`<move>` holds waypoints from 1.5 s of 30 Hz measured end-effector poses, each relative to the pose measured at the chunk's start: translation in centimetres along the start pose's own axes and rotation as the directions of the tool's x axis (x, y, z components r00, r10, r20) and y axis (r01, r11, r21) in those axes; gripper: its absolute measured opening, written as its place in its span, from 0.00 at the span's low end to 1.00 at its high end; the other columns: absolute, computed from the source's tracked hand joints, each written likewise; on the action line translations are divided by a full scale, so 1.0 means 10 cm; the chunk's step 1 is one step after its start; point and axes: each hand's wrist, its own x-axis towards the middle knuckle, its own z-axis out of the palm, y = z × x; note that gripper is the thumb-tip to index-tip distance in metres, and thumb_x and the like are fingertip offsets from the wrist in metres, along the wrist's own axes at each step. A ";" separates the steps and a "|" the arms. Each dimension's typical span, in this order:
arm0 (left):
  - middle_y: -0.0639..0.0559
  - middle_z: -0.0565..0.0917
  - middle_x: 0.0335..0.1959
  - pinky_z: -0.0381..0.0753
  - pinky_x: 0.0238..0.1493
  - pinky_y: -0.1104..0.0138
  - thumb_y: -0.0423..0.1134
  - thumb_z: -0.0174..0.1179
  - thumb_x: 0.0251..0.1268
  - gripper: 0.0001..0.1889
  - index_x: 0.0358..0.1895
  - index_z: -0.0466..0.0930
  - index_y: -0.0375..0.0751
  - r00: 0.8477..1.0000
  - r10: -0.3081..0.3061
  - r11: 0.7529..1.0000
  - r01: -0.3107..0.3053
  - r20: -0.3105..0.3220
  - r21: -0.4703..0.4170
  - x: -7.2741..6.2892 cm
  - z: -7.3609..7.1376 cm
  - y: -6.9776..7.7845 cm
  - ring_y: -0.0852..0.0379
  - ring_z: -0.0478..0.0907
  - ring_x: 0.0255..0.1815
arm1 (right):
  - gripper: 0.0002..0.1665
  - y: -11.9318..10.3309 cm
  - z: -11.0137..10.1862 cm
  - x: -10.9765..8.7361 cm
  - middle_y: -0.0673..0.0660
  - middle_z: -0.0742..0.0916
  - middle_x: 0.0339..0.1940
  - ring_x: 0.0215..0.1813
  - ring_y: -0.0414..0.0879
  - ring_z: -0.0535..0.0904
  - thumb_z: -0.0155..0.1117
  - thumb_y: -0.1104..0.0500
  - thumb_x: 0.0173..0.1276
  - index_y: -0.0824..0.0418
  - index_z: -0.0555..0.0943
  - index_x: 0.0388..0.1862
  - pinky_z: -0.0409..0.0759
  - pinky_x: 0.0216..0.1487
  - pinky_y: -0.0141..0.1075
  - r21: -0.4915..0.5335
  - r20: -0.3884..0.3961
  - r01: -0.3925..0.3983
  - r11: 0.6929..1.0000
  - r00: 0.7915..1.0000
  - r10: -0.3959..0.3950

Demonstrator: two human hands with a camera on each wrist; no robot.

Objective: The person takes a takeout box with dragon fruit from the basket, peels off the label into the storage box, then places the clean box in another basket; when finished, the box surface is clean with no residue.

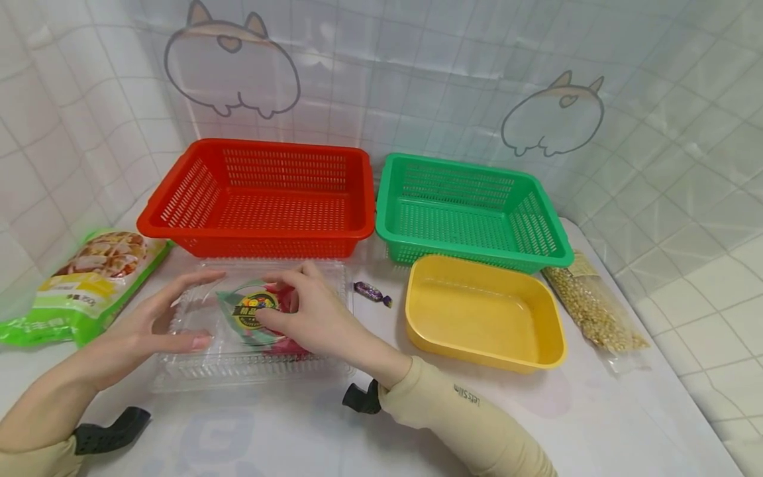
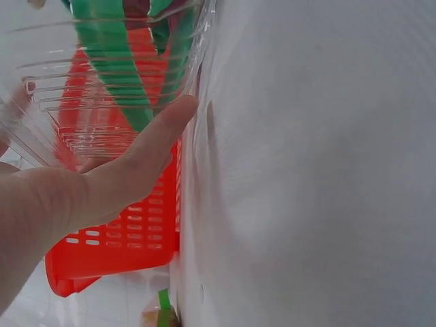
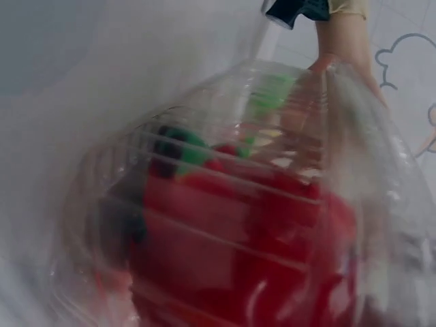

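A clear ribbed plastic box (image 1: 199, 311) lies on the table before me, a round black-and-yellow label (image 1: 253, 308) on its top. Through the plastic shows a red and green item (image 3: 197, 231), blurred in the right wrist view. My left hand (image 1: 149, 324) spreads around the box's left end, thumb and fingers apart. In the left wrist view its thumb (image 2: 146, 150) lies along the box's ribbed side, close to the tabletop. From the right, my right hand (image 1: 312, 308) rests over the lid with bent fingers, its thumb touching the label.
Behind the box stand a red basket (image 1: 268, 248) and a green basket (image 1: 477, 255). A yellow tub (image 1: 483, 324) and a purple wrapped candy (image 1: 371, 292) are at the right. A green food bag (image 1: 95, 285) lies left; a bag of yellowish grains (image 1: 590, 301) lies far right.
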 end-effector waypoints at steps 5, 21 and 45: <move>0.61 0.50 0.78 0.24 0.59 0.19 0.33 0.58 0.64 0.42 0.79 0.51 0.59 1.000 0.000 1.000 0.000 -0.003 0.005 -0.01 0.00 -0.01 0.65 0.39 0.75 | 0.28 0.02 0.02 0.01 0.48 0.76 0.44 0.37 0.38 0.71 0.72 0.55 0.64 0.59 0.80 0.62 0.72 0.35 0.24 -0.014 -0.006 0.019 1.000 1.000 -0.019; 0.61 0.51 0.78 0.23 0.60 0.20 0.33 0.58 0.63 0.41 0.78 0.52 0.59 1.000 0.010 1.000 -0.010 -0.010 0.011 0.00 0.01 -0.01 0.67 0.41 0.73 | 0.25 0.03 0.05 0.03 0.47 0.76 0.44 0.43 0.36 0.70 0.75 0.55 0.61 0.57 0.83 0.58 0.72 0.39 0.22 -0.079 -0.039 0.021 0.997 0.999 -0.024; 0.61 0.52 0.78 0.25 0.60 0.20 0.33 0.58 0.64 0.41 0.79 0.51 0.59 1.000 0.016 0.999 -0.016 -0.019 0.034 0.01 0.00 -0.02 0.69 0.42 0.73 | 0.19 0.06 0.04 0.05 0.44 0.78 0.42 0.39 0.35 0.72 0.74 0.56 0.62 0.55 0.83 0.52 0.73 0.37 0.21 -0.085 -0.022 0.055 0.995 0.998 -0.057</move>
